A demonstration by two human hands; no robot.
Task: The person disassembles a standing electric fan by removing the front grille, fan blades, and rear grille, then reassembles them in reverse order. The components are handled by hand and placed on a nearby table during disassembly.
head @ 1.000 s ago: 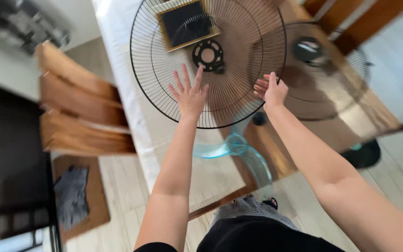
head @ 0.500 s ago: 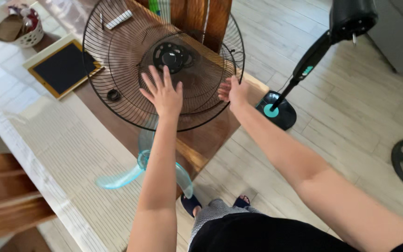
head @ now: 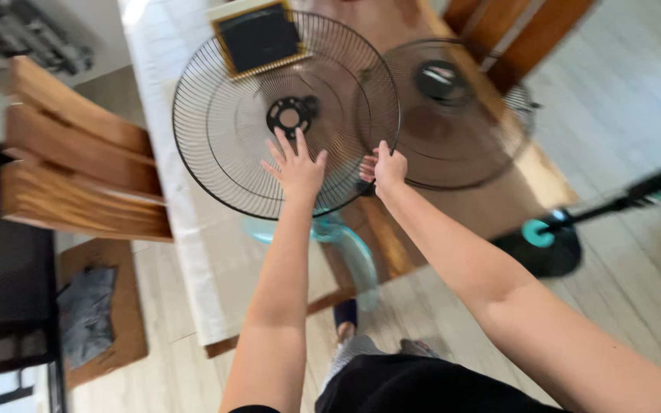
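A black wire fan grille (head: 223, 130) with a round holed hub lies on the table (head: 170, 229). My left hand (head: 296, 167) rests flat on its near part, fingers spread. My right hand (head: 384, 168) grips the grille's right rim between fingers and thumb. A second black wire grille (head: 460, 122) with a solid dark centre cap lies just to the right, partly under the first. Translucent teal fan blades (head: 350, 245) lie on the table under my forearms.
A black square frame with a gold edge (head: 258, 37) lies under the far side of the grille. A wooden bench (head: 70, 176) stands left of the table. The fan stand with its round black base (head: 545, 245) is on the floor at right.
The camera has swung back left. Both hands stay on the grille, and the second grille now shows beside it on the right.
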